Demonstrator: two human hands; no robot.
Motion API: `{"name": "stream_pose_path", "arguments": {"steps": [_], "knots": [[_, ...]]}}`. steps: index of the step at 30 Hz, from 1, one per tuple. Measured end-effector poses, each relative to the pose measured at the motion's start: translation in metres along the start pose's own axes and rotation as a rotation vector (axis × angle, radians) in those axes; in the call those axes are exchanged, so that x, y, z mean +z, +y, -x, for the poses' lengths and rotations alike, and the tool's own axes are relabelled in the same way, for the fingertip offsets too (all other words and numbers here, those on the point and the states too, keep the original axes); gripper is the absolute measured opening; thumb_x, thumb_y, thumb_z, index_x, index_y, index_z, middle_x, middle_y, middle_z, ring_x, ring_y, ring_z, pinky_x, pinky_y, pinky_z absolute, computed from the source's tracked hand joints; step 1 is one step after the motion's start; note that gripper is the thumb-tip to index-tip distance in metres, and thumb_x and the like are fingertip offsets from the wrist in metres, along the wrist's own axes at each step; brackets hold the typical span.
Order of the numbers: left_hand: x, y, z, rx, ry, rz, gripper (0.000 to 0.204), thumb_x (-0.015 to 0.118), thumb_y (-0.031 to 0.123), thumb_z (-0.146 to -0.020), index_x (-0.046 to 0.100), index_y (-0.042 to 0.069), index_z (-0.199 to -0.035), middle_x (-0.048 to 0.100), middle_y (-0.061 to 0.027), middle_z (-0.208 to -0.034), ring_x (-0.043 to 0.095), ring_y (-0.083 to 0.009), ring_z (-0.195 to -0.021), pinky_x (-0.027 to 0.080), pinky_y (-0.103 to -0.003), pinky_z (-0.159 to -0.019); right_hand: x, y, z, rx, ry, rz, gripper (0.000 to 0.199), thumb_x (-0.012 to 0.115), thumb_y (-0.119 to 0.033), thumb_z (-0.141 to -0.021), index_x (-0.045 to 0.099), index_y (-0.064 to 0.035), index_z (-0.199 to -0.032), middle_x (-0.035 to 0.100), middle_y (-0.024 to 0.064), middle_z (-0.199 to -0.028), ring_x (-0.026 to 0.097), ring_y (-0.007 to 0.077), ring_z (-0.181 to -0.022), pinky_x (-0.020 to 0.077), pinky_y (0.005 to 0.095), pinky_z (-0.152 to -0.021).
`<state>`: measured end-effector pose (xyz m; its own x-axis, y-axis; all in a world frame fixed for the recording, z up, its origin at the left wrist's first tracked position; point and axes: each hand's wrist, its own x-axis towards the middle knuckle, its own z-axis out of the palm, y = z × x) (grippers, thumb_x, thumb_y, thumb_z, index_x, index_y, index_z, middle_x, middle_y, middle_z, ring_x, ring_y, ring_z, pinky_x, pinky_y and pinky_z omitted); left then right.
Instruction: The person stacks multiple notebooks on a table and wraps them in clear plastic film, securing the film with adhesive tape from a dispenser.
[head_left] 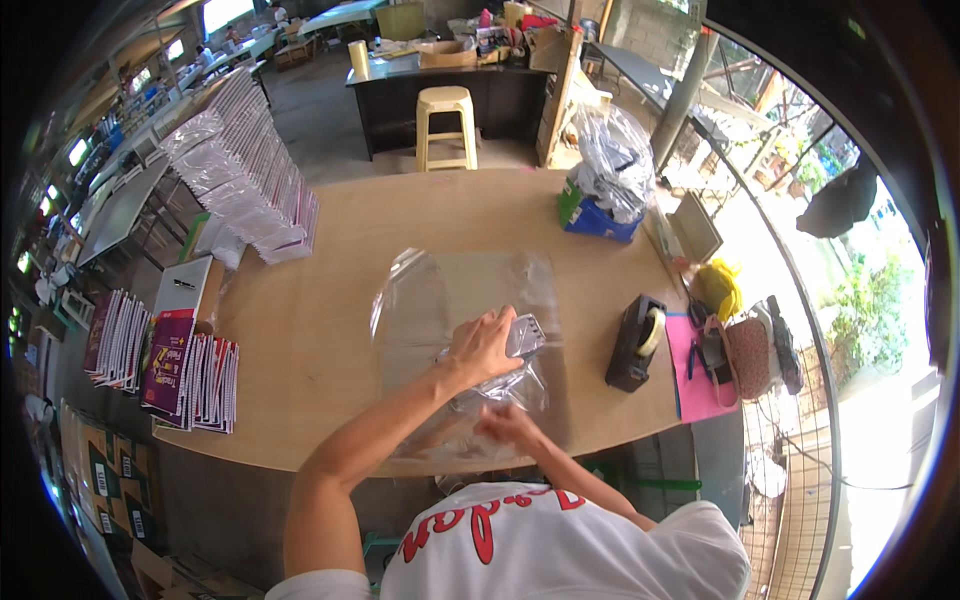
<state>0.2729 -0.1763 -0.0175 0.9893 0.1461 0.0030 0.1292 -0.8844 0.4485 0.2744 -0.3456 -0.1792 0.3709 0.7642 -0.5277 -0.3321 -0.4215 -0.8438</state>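
Note:
A large clear plastic sheet [455, 290] lies spread on the wooden table [330, 330] in front of me. My left hand [482, 345] presses down on a fold of the clear plastic near the sheet's middle, fingers curled over a small shiny wrapped item [525, 335]. My right hand [507, 424] sits nearer the table's front edge, fingers pinching the crumpled lower part of the same plastic. What lies inside the folds is hard to tell.
A black tape dispenser [635, 343] stands to the right. Stacks of spiral notebooks [190, 380] line the left edge, wrapped bundles [245, 170] at the far left. A blue box with plastic bags [600, 195] sits at the back right. A yellow stool [446, 125] stands beyond.

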Motion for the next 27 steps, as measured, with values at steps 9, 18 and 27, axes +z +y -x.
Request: {"name": "stream_pose_path", "arguments": {"steps": [9, 18, 27], "knots": [[-0.016, -0.034, 0.102, 0.003, 0.554, 0.644, 0.102, 0.092, 0.022, -0.066, 0.03, 0.006, -0.146, 0.057, -0.0173, -0.131, 0.058, -0.0271, -0.12, 0.048, -0.038, -0.1, -0.045, -0.066, 0.029, -0.601, 0.075, -0.609, 0.074, 0.091, -0.026, -0.067, 0.056, -0.001, -0.127, 0.065, 0.0111, -0.116, 0.062, 0.0238, -0.107, 0.0482, 0.0403, -0.096], [0.051, -0.057, 0.094, 0.09, 0.726, 0.856, 0.107, 0.091, 0.023, -0.068, 0.026, 0.004, -0.15, 0.033, -0.0172, -0.151, 0.037, -0.0321, -0.139, 0.032, -0.05, -0.114, -0.074, -0.043, 0.003, -0.664, 0.2, 0.236, 0.095, 0.098, -0.029, -0.054, 0.052, -0.0016, -0.133, 0.054, 0.0145, -0.135, 0.05, 0.0241, -0.126, 0.0403, 0.039, -0.107], [-0.142, -0.028, 0.074, 0.681, 0.215, -0.405, 0.051, 0.083, 0.025, -0.065, 0.065, 0.019, -0.113, 0.04, -0.0124, -0.15, 0.043, -0.0282, -0.137, 0.037, -0.053, -0.109, -0.04, -0.266, 0.083, -0.944, -0.013, 1.503, 0.092, 0.095, -0.036, -0.044, 0.06, -0.0207, -0.127, 0.017, 0.0158, -0.161, 0.008, 0.0443, -0.149, 0.0188, 0.0667, -0.116]]}}
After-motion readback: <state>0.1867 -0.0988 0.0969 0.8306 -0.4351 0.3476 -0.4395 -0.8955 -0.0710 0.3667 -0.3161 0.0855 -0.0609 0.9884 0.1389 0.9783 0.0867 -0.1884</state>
